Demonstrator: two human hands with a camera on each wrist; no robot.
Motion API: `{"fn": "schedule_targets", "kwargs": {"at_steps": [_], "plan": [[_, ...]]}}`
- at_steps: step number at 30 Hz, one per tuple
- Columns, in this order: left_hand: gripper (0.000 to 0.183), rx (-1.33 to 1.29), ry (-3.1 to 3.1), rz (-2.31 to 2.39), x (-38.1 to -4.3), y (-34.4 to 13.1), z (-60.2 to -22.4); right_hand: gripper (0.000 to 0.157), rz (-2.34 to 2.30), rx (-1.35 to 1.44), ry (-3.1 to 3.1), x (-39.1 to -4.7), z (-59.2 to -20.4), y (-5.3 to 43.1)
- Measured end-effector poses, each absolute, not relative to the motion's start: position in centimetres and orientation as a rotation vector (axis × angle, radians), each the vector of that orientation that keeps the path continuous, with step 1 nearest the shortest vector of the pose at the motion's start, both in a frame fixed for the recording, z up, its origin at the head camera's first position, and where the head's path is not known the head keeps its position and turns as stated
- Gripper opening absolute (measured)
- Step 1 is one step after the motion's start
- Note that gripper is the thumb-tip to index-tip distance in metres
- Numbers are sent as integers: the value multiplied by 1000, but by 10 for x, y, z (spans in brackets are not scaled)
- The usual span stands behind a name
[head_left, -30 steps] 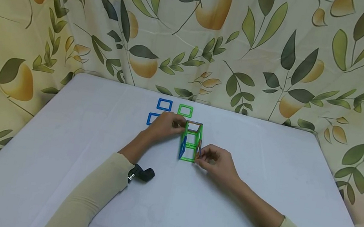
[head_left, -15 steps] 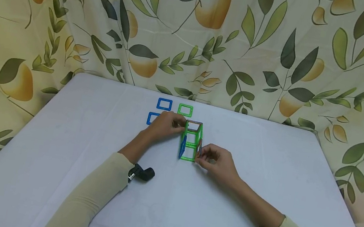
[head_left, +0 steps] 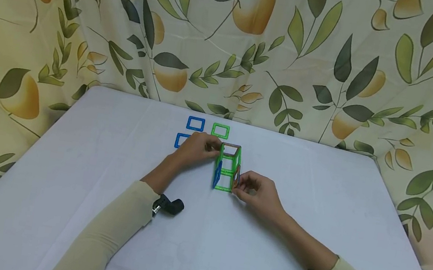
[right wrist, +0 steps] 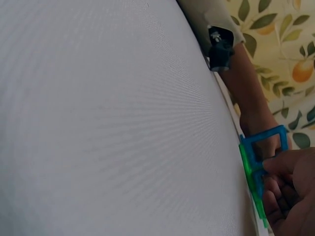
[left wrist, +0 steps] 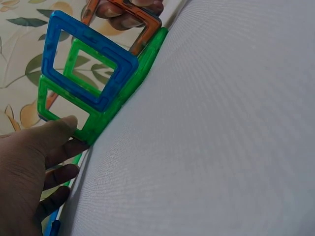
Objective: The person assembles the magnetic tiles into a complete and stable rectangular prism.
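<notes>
A small open-frame structure of magnetic tiles stands mid-table in the head view, with a green tile base. A blue tile rises on its near left side, an orange tile on the near right. My left hand is at the far left corner; in the left wrist view its thumb and forefinger pinch a green tile. My right hand pinches the lower front of the orange tile. The right wrist view shows a blue tile just beyond the right thumb.
Behind the structure lie a loose blue tile and a loose green tile. Another blue tile is partly covered by the left hand. The white tabletop ends at a fruit-patterned cloth.
</notes>
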State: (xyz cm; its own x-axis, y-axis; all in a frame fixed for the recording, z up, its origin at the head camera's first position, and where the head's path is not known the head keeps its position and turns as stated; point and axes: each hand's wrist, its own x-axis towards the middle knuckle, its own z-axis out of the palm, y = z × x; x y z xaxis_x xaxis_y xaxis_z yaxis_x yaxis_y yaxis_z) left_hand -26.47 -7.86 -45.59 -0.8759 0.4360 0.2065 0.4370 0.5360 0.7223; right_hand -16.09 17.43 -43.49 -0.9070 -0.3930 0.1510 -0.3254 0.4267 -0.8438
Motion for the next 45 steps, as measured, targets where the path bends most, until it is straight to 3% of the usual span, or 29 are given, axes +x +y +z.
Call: {"fn": "schedule_targets", "kwargs": {"at_steps": [27, 45], "plan": [[18, -787, -2753, -1285, -265, -79, -456, 21, -1411, -705, 2636, -165, -435, 180], [26, -777, -2737, -1304, -263, -74, -456, 45, -1699, -255, 2404, -194, -437, 183]]}}
